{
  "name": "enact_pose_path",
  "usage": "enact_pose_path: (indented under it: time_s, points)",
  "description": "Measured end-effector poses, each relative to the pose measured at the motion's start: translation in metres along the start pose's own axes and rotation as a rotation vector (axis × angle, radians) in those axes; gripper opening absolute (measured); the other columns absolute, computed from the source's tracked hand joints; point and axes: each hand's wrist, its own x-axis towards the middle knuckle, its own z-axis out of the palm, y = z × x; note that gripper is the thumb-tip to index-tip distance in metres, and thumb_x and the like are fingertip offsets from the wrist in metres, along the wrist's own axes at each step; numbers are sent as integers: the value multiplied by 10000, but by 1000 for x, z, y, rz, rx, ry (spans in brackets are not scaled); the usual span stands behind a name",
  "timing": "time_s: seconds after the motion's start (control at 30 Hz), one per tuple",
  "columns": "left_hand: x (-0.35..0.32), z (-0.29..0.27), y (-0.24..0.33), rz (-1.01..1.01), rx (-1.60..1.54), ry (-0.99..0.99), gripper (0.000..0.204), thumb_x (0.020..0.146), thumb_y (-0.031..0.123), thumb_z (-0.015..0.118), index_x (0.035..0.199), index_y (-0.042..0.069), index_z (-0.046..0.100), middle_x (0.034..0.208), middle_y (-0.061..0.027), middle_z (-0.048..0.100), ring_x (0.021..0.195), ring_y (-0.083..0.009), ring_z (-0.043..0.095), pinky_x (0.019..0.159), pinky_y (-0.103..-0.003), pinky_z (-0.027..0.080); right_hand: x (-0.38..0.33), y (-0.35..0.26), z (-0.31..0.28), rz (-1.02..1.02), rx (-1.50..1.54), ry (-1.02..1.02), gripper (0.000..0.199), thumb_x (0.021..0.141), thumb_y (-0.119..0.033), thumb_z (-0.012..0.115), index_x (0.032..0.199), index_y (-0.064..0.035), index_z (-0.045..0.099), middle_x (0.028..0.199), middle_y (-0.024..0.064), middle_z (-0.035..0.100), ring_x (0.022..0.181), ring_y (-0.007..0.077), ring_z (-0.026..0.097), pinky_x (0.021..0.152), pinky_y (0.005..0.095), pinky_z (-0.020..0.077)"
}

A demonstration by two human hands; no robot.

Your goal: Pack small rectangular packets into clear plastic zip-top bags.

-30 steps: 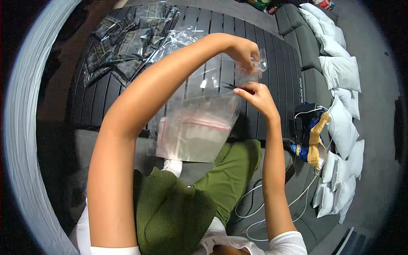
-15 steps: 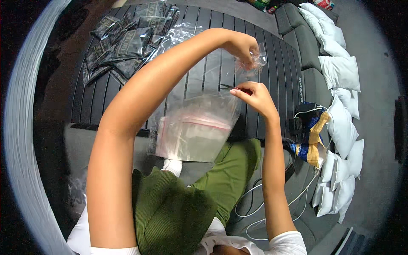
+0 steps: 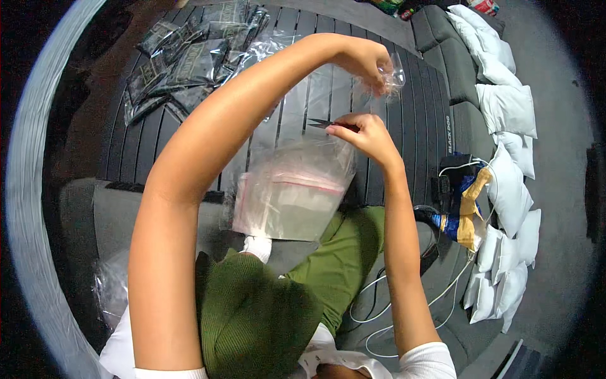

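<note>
My left hand (image 3: 366, 64) reaches across the table, its fingers closed on the bunched edge of a clear plastic sheet or bag (image 3: 319, 95). Nearer to me, my right hand (image 3: 369, 138) is closed around small scissors (image 3: 320, 123). Their dark blades point left, slightly parted, over the clear plastic; whether they touch it I cannot tell. Below the blades, a stack of clear plastic bags (image 3: 306, 196) with red seal lines hangs over the table's near edge, above my leg.
The black slatted table (image 3: 413, 120) carries a pile of shiny black packages (image 3: 189, 66) at far left. To the right stand a grey sofa (image 3: 464, 120), white pillows (image 3: 508, 114) and a blue-and-yellow packet (image 3: 467, 218). White cables (image 3: 379, 325) trail near my right arm.
My right hand has shifted left with the scissors, so more of the blades shows over the plastic. The left hand has moved slightly right and away, still holding the plastic.
</note>
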Motion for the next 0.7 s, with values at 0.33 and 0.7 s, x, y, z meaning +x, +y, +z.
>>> enact_pose_path:
  time_s: [0.33, 0.7]
  points:
    - [-9, -20, 6, -9, 18, 117, 340, 753, 194, 671, 1011, -17, 600, 889, -74, 645, 809, -131, 614, 734, -272, 495, 14, -14, 9, 51, 13, -58, 363, 740, -351, 649, 816, 3, 664, 684, 130, 619, 595, 179, 566, 599, 294, 440]
    - [-15, -49, 6, 65, 73, 185, 216, 732, 152, 595, 887, 13, 651, 737, -52, 644, 663, -112, 570, 630, -281, 464, 29, -22, 20, 15, 39, -85, 352, 741, -353, 646, 809, -9, 670, 680, 136, 615, 587, 196, 566, 581, 298, 434]
